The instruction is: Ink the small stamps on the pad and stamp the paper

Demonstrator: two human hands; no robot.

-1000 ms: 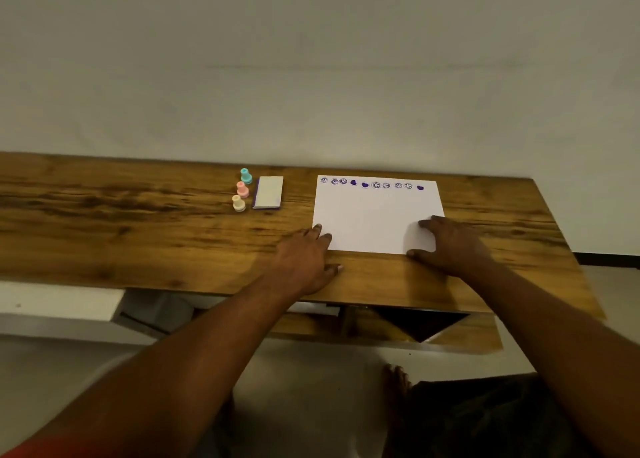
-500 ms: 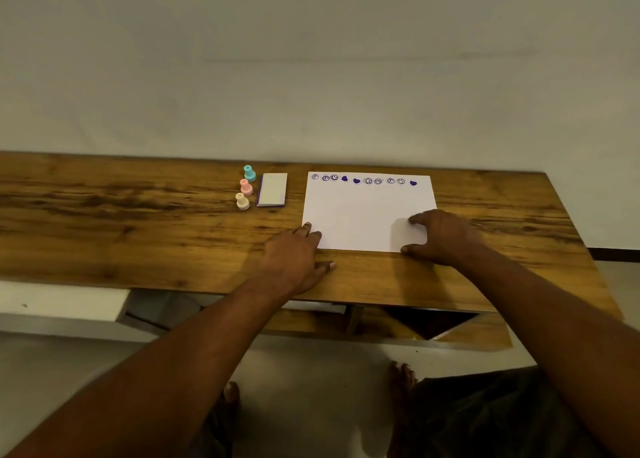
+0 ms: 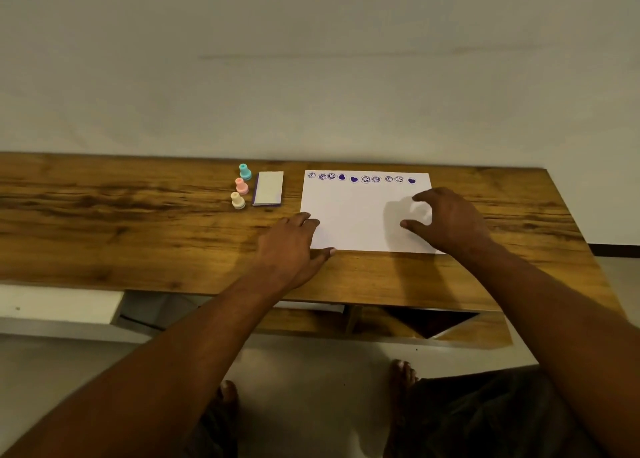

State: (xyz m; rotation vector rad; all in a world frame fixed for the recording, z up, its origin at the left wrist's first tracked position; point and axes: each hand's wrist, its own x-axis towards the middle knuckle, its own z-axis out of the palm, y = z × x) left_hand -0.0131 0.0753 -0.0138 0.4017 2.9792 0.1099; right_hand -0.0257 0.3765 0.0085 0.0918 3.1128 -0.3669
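1. Currently I see the left hand [image 3: 291, 246] flat, fingers straight, at the near-left corner of the paper [image 3: 360, 212].
2. Over the paper hovers the right hand [image 3: 450, 222], fingers loosely curled, empty; contact unclear.
3. All three stamps [image 3: 241, 185] stand beside the pad [image 3: 268, 188], left of the paper.

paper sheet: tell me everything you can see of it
The paper is a white rectangular sheet lying flat on the wooden table, right of the pad. A row of purple marks, ringed faces and three solid hearts, runs along its far edge; the rest is blank. The left hand lies on its near left corner. The right hand covers its near right corner, fingers curled above the sheet, casting a shadow on it.
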